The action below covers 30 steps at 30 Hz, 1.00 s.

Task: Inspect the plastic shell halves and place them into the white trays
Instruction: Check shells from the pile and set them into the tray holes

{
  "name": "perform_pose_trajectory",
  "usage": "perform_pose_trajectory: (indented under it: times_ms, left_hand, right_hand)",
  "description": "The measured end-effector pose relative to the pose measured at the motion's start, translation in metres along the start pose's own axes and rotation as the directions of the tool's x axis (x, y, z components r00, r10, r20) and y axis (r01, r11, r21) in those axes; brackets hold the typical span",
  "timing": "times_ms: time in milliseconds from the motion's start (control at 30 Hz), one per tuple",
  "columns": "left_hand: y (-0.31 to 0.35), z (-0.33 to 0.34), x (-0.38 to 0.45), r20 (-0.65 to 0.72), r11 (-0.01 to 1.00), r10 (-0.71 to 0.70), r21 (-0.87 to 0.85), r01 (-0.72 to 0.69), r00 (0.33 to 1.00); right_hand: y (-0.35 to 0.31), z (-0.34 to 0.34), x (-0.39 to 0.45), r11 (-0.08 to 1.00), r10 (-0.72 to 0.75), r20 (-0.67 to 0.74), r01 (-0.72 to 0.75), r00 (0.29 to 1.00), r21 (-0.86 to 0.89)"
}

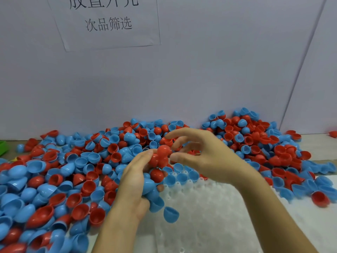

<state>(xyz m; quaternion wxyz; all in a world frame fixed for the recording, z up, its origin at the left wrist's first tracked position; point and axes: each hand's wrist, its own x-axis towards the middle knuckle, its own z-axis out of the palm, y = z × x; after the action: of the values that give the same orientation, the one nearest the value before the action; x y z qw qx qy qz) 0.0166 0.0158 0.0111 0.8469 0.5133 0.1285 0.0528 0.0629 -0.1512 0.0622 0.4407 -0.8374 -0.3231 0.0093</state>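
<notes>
Gripping several red and blue shells (155, 172), left hand (135, 181) | right hand (204, 154) spread, fingertips at red shell (164, 150) | white tray (200, 207) blurred, partly covered

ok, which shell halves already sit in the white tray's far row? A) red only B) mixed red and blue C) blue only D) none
C: a few blue plastic shell halves sit open side up at the far edge of the white plastic tray, below the right hand.
</notes>
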Motion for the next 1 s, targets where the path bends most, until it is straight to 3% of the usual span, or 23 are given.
perform_pose_trajectory:
  times_ms: [100, 233, 467, 600, 800, 1000]
  left_hand:
    - [0.0, 0.003, -0.003, 0.07, 0.999, 0.011, 0.032, -0.013, 0.998]
    - [-0.002, 0.005, -0.005, 0.155, 0.997, 0.003, 0.082, -0.016, 0.988]
    - [-0.003, 0.007, -0.004, 0.091, 0.997, -0.03, 0.079, 0.022, 0.995]
    - [-0.002, 0.006, -0.002, 0.069, 0.999, -0.026, 0.047, 0.023, 0.997]
    - [-0.005, 0.009, -0.005, 0.142, 0.986, -0.012, 0.166, -0.012, 0.99]
    - [-0.003, 0.012, -0.008, 0.155, 0.99, -0.04, 0.137, 0.019, 0.987]
  right_hand:
    - [0.0, 0.018, 0.004, 0.997, -0.069, -0.117, 0.067, 0.991, -0.025]
    - [0.01, 0.022, 0.007, 0.997, -0.03, -0.297, 0.051, 0.954, 0.063]
    - [0.02, 0.027, 0.005, 0.981, 0.094, -0.356, -0.026, 0.93, 0.192]
    - [0.015, 0.03, 0.004, 0.999, -0.018, -0.29, 0.027, 0.957, 0.029]
    - [0.015, 0.036, 0.007, 0.997, -0.026, -0.303, 0.002, 0.953, -0.08]
    - [0.021, 0.006, 0.008, 1.0, -0.005, -0.444, -0.006, 0.896, -0.024]
